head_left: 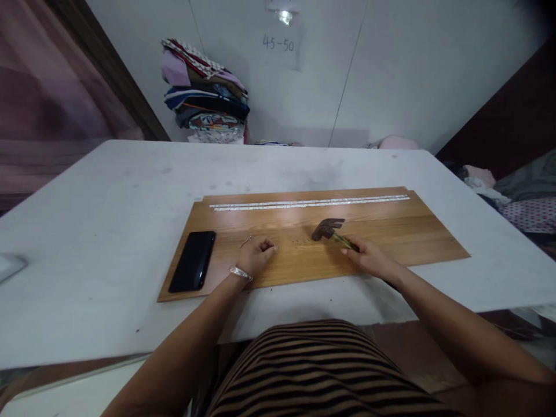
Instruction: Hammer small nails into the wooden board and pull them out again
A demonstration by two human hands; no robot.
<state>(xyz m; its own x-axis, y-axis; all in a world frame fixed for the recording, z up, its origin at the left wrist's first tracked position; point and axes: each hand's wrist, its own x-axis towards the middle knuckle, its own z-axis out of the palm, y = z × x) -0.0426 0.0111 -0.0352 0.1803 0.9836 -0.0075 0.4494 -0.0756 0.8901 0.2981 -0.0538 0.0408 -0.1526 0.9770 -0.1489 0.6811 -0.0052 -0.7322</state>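
Brown wood-grain board (391, 231) lies across the white worktop (87, 231) as I steer from a distance, the right hand (367, 255) wrapped round the handle of a claw hammer (326, 229). The tool's long axis slants from 4 o'clock at the grip to 10 o'clock at the head, which sits over mid-board; whether it touches the wood, I cannot tell. The left hand (258, 255), in a silvery bracelet (240, 273), is apart from the right, thumb and fingers drawn in; I cannot tell whether anything is pinched there. From those fingertips the hammer's head bears between 2 and 3 o'clock, small dark marks (300, 240) dotting the wood in the gap. That gap, I judge, governs any move. The board's near edge runs at 6 o'clock, close to both hands. A smartphone (192, 262) lies at the left hand's 9 o'clock; two white measuring strips (304, 204) line the far edge at 12. My freest room lies toward the right hand's 1 and 2 o'clock, over bare board.
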